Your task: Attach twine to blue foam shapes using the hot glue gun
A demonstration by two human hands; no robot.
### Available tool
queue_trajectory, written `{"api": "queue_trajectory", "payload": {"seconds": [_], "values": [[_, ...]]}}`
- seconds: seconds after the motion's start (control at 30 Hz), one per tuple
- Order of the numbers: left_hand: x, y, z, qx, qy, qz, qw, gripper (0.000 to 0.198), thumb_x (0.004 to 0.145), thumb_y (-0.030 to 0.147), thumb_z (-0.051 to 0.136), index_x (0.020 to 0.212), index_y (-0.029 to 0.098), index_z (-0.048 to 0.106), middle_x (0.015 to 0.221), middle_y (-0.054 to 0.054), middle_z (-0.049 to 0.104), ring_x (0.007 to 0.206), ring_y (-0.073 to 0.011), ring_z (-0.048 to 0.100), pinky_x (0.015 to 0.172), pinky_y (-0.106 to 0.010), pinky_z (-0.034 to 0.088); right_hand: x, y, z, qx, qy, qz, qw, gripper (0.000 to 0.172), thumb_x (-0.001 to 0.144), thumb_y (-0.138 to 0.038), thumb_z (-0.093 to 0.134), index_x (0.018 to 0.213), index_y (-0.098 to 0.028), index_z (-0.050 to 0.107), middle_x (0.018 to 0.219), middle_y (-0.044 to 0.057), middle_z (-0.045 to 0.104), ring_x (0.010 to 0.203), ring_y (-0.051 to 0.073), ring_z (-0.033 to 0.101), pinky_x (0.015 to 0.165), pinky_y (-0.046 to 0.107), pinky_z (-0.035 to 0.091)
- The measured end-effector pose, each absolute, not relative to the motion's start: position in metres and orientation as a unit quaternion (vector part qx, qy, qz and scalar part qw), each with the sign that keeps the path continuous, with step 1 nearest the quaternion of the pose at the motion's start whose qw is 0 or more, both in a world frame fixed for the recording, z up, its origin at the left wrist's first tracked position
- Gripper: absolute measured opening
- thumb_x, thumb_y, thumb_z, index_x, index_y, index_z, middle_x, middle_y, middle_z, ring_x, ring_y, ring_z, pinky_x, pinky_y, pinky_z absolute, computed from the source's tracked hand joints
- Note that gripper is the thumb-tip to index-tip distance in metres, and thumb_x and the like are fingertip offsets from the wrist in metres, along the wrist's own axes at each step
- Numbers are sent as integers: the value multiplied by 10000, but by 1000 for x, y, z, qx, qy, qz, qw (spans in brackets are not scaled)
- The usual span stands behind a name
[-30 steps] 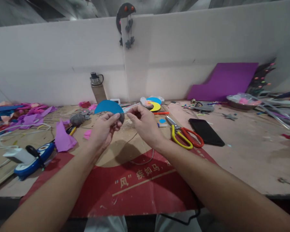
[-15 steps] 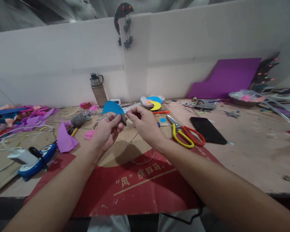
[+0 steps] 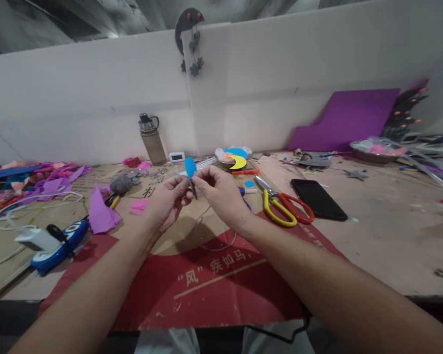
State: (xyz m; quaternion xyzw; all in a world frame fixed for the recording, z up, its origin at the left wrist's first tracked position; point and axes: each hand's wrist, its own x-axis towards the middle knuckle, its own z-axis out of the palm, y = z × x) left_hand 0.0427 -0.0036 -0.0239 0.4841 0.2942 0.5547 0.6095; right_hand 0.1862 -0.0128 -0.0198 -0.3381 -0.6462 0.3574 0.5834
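Note:
Between my hands a blue card piece [image 3: 190,166] stands nearly edge-on, its lower end covered in dark grey yarn. My left hand [image 3: 172,199] pinches that lower end between thumb and fingers. My right hand [image 3: 219,194] is closed, its thumb and forefinger meeting at the card's right edge. A thin strand of grey yarn [image 3: 205,211] emerges below my right hand and trails to the tabletop; the pinch itself is partly hidden by the fingers. To the left lies a ball of grey yarn [image 3: 121,183].
Scissors [image 3: 280,204] with yellow and red handles lie to the right, beside a black phone [image 3: 319,199]. A blue power strip [image 3: 59,248] with cables sits at the left. Behind are a bottle [image 3: 153,142] and a yellow crescent [image 3: 238,162]. Red printed cardboard [image 3: 214,300] covers the near edge.
The blue card piece has turned from its broad face to nearly edge-on. My right hand has come closer to my left, its fingertips now at the card.

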Motion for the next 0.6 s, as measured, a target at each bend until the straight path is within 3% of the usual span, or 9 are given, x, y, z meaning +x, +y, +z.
{"api": "queue_trajectory", "payload": {"seconds": [0.17,0.33,0.6], "values": [[46,-7,-23,511,255,552,608,249,709,334,773,812,118,700,710,-23,620,606,-67,560,541,-163,445,188,-11,-22,-342,-643,333,599,135,823,-292,572,745,-185,548,708,-9,594,661,114,539,660,273,437],[49,-13,-21,531,277,566,567,211,680,233,785,838,119,703,735,-21,641,585,-59,548,537,-171,415,189,-11,-23,-357,-655,292,598,139,830,-305,574,759,-189,548,747,-4,594,700,123,532,678,274,430],[47,-15,-23,531,303,590,527,150,696,203,749,749,138,625,609,25,582,525,-52,526,540,-167,403,192,-14,-23,-361,-694,198,590,98,858,-263,550,798,-187,544,794,11,593,727,131,524,698,286,416]]}}
